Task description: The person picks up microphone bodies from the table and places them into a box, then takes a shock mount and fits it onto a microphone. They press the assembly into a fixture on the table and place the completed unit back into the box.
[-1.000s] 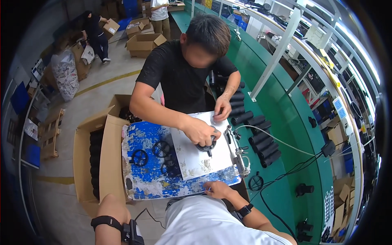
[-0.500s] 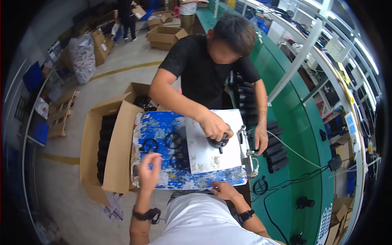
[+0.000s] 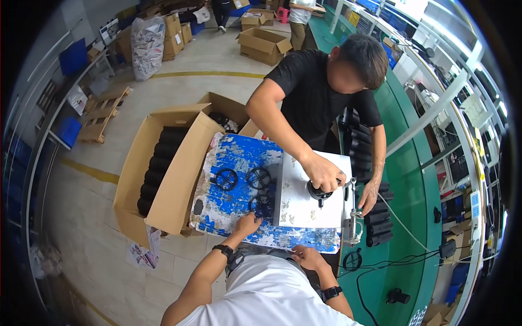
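Note:
My left hand [image 3: 248, 224] is low over the scuffed blue board [image 3: 228, 217]. Its fingers are bent together at the near rim of a black spoked ring [image 3: 260, 204], which looks flat on the board. Two similar rings, a left one [image 3: 225, 179] and a middle one [image 3: 258, 177], lie farther back. My right hand [image 3: 308, 257] rests by the board's near edge, fingers curled; whatever is between them is too small to make out.
Across the board, a co-worker's hand [image 3: 324, 173] grips a black round part [image 3: 321, 191] on a pale metal plate [image 3: 299, 212]. Their other hand [image 3: 370, 196] is at a metal clamp [image 3: 354, 225]. An open carton [image 3: 174, 179] of black cylinders stands left; a green bench [image 3: 405, 228] runs right.
My left hand has come down from above the board's left side to the nearest ring. My right hand stays near the front edge. The whole view has shifted.

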A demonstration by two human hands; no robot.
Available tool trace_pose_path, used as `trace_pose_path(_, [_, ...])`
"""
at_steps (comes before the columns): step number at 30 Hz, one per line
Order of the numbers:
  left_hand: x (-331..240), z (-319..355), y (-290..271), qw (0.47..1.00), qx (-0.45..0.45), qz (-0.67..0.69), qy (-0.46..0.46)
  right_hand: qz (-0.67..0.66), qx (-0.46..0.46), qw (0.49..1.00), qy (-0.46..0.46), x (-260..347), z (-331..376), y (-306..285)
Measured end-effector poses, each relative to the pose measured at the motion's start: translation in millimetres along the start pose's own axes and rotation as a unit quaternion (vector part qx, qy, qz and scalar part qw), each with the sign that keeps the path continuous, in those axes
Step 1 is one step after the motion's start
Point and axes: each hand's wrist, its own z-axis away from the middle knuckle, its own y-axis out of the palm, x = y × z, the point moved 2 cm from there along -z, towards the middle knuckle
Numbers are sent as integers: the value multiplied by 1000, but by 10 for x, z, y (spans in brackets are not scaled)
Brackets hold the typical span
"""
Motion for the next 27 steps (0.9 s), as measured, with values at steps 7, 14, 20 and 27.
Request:
trace_pose_path(7, [68, -236, -83, 950, 56, 263, -161, -34, -20, 999, -8, 11, -10, 181])
trace_pose_path(14, [291, -145, -103, 965, 85, 217, -121, -47, -38, 998, 29, 170, 58, 226])
trace_pose_path(20, [454, 394, -445, 967, 29, 252, -9, -149, -105, 983, 16, 423, 103, 148])
trace_pose_path(27, [-652, 679, -1218, 952, -13, 143, 269, -336, -209, 916, -70, 981, -86, -201])
